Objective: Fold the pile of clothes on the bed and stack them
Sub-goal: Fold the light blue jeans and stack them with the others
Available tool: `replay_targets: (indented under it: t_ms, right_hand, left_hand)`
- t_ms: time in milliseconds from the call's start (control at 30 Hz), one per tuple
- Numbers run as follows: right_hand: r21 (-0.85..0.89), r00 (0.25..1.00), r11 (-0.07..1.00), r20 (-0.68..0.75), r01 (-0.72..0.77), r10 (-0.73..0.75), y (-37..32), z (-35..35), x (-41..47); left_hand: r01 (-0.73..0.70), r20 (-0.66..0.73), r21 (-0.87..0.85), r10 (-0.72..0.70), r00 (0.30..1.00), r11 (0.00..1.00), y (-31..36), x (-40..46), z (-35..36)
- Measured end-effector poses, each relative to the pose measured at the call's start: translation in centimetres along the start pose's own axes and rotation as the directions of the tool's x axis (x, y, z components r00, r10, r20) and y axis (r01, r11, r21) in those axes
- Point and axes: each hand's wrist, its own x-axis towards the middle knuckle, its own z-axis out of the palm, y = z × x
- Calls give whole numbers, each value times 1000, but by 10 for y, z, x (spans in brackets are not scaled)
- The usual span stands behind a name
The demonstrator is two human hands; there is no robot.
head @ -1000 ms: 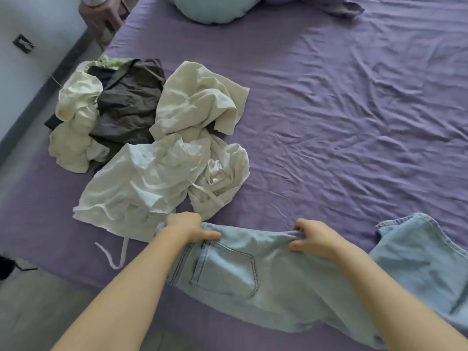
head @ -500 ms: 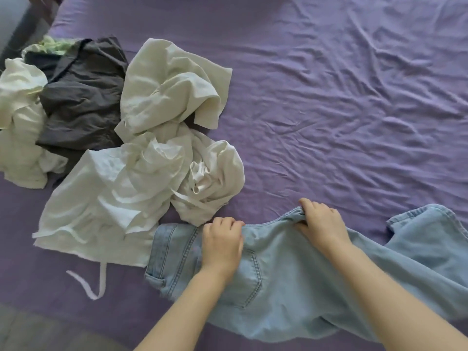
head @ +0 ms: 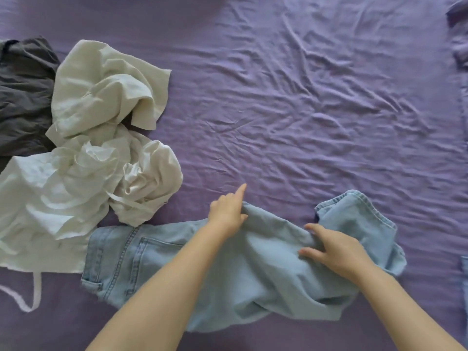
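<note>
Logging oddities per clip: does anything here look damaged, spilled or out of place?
Nothing damaged or spilled. The jeans lie bunched and crooked under both hands, their leg hem turned back. A loose white strap trails from the crumpled white garment across the sheet.

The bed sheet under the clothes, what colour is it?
Purple. The bed sheet is plain and wrinkled, with no pattern, and it shows best in the head view.
</note>
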Motion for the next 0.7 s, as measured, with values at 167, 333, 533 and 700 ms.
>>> replay_targets:
  t_ms: [167,333,533,700]
  right_hand:
    - [102,986,995,166,-14,-3,43,-18,-25]
    - [252,973,966,204,53,-107,69,-34,-30]
    - [581,992,811,39,73,-117,85,-46,-38]
    - [264,967,952,160,154,-201,115,-48,-44]
  left_hand:
    - [161,-200,119,-135,970,980,-1,0,-16]
    - [-99,-189,171,132,973,980,38,-8,-14]
    - [-429,328,-209,476,816,879,163,-20,-2]
    - [-319,438,-342,450,778,884,162,-23,-13]
